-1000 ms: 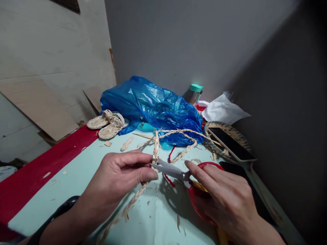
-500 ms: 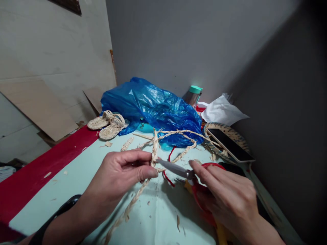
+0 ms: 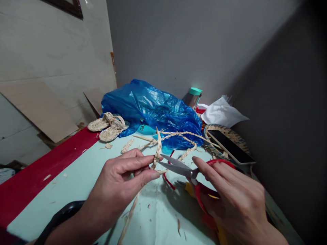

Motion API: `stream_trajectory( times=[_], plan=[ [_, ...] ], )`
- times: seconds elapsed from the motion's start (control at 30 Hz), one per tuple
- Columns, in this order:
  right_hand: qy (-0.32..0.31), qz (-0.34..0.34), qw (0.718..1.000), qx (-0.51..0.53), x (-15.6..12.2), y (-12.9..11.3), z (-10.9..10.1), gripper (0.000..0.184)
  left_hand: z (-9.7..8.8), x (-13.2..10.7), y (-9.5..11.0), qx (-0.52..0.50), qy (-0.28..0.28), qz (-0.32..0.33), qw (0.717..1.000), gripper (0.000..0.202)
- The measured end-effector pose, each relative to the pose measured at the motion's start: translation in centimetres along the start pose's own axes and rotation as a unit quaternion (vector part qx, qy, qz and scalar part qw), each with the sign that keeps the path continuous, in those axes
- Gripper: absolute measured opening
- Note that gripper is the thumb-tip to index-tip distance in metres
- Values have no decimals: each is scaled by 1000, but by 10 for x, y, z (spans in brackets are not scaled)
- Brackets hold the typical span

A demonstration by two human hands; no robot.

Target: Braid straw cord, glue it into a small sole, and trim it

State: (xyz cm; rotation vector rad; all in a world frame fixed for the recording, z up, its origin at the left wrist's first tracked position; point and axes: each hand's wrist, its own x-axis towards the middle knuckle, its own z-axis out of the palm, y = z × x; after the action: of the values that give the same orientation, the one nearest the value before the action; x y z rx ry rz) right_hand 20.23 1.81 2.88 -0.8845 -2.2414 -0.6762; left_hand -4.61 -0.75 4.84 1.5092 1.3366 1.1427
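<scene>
A pale braided straw cord (image 3: pixel 158 146) is pinched between the thumb and fingers of my left hand (image 3: pixel 127 177), its upper end standing upright. One length of the cord hangs below that hand toward the front edge; another loops over the table behind. My right hand (image 3: pixel 232 194) grips the red handles of a pair of scissors (image 3: pixel 178 166). Their blades are parted, with the tips beside the braid near my left fingertips. A red string (image 3: pixel 169 182) lies under the blades.
A pair of small woven straw slippers (image 3: pixel 109 127) sits at the left before a crumpled blue plastic bag (image 3: pixel 153 102). A phone (image 3: pixel 231 146) rests on a woven basket (image 3: pixel 242 143) at the right, with a teal-lidded bottle (image 3: pixel 192 97) behind. Straw scraps are scattered about the table (image 3: pixel 84 180).
The scissor blades have gone from closed to parted beside the braid. My right hand has shifted slightly right, and the upright braid end leans a little more to the right.
</scene>
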Motion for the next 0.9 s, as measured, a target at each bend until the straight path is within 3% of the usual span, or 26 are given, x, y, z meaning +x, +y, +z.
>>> stream_trajectory(
  times=[0.6,0.9],
  plan=[
    [9,-41,999,-6,-6,-4,5,28,6,2,-4,-12,-13,3,1000,11],
    [4,65,994,85,-5,0,9,26,1,-2,-5,18,-21,9,1000,20]
  ],
)
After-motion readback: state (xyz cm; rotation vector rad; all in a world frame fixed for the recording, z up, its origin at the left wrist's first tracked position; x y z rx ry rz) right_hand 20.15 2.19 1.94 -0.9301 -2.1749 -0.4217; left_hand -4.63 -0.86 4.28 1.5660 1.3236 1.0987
